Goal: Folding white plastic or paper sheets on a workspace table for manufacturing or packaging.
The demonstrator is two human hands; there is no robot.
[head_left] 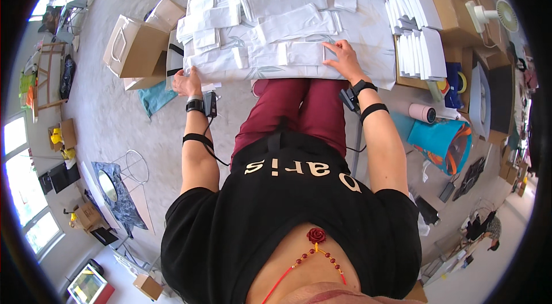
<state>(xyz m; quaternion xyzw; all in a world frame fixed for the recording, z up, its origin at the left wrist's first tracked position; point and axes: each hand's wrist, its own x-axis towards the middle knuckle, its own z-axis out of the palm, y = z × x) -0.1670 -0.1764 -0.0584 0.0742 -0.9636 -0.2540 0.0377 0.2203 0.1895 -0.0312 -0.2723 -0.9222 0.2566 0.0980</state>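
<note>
I sit at a table covered with a white cloth and many flat white paper bags. My right hand presses flat on a long white paper bag lying at the near edge. My left hand grips the left end of the white paper at the table's near left corner. Both wrists wear black bands with small devices.
Stacks of folded white bags stand upright in a cardboard box at the right. Brown paper carrier bags sit on the floor at the left. A small white fan stands far right. A teal bag lies beside my right leg.
</note>
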